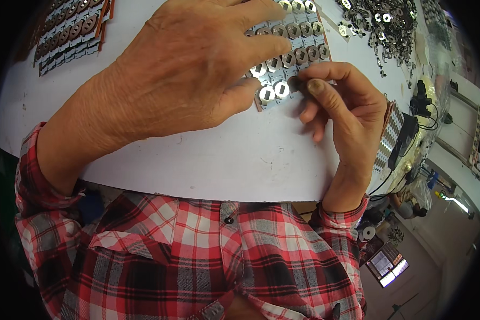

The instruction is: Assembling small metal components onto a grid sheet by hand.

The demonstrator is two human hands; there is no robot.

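A panel of small circuit boards [261,108] lies on the white table, carrying rows of round shiny metal battery clips [266,94]. Across its left part spreads my left hand [192,69], palm down and fingers apart, with the fingertips touching the panel. My right hand [344,101] is at the panel's near right corner, thumb and index finger pinched together. At those fingertips shows a dark round metal clip [295,84], in line with the two bright clips of the nearest row. The fingers partly cover it, and my left hand hides much of the panel.
Stacked panels with clips [72,37] stand at the far left. Loose metal clips [384,32] form a heap at the far right. More panels [390,133] lie by the right edge, near a black device [405,141] and cables. The table's front edge runs close to my shirt.
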